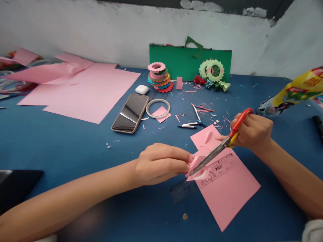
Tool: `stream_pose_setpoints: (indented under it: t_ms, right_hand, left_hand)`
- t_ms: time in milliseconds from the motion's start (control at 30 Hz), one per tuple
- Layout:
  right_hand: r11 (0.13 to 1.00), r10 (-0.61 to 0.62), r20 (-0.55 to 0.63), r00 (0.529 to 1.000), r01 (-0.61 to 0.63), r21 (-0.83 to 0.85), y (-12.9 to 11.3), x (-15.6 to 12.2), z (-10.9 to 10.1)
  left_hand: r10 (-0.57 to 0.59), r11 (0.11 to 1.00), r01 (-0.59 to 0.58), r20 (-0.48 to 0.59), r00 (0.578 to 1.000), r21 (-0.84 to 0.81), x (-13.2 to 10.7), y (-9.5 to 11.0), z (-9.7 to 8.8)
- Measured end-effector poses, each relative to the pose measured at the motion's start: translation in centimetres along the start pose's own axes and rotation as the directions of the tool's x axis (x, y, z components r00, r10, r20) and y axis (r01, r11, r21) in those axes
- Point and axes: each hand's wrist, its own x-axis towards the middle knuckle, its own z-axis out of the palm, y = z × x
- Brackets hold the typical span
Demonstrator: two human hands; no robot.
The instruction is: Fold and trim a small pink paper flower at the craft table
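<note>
My left hand [164, 163] pinches a small folded piece of pink paper [199, 168] above the table. In my right hand [254, 131] are scissors [219, 148] with red and yellow handles, fingers wrapped round the grips. The blades reach down to the left and lie against the folded paper near my left fingertips; they look nearly together. Beneath lies a pink sheet [234, 198] with a clear plastic ruler [222, 168] across it, one end sticking out onto the blue table. Part of the ruler is hidden by the paper and blades.
A phone [130, 113], a tape roll [158, 108], a white earbud case [142, 89] and a compass [195, 122] lie beyond my hands. Paper rings [160, 77] are stacked before a green box [174, 60]. Large pink sheets [88, 90] cover the back left; a yellow packet [297, 89] stands right.
</note>
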Motion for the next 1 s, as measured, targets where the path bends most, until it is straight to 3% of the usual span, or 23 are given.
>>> stream_pose_setpoints:
  t_ms: [367, 1000]
  right_hand:
    - [0.997, -0.017, 0.001, 1.000, 0.017, -0.071, 0.03, 0.41, -0.11]
    - [0.999, -0.027, -0.005, 1.000, 0.027, -0.041, -0.09, 0.61, -0.54]
  left_hand:
    - [0.014, 1.000, -0.014, 0.000, 1.000, -0.003, 0.03, -0.07, 0.05]
    - [-0.014, 1.000, 0.013, 0.045, 0.999, 0.011, 0.00, -0.10, -0.12]
